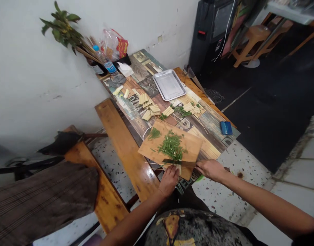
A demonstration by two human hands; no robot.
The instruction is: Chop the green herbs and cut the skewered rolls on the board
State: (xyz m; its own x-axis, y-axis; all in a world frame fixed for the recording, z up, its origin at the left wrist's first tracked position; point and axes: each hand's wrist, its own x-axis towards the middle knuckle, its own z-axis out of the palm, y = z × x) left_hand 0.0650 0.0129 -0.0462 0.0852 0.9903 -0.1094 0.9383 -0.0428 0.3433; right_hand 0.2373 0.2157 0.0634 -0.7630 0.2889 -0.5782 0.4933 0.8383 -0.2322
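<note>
My right hand point(210, 169) is closed around the handle end of a knife point(172, 161), whose dark blade lies across the near part of a wooden cutting board point(190, 140). My left hand point(169, 179) presses its curled fingers on a pale skewered roll point(179, 168) beside the blade; my fingers partly hide it. Thin sticks stick out left of that hand, past the board's edge. Just beyond the blade lies a loose heap of cut green stalks point(170, 143). A smaller bunch of greens point(154, 133) rests at the board's far left corner.
Several pale skewered rolls point(154, 110) lie beyond the board, some with greens. Farther back sits a metal tray point(169, 85). A blue packet point(226, 128) is near the table's right end. A water bottle point(110, 66) stands by the wall. A wooden bench point(123, 143) runs along the left.
</note>
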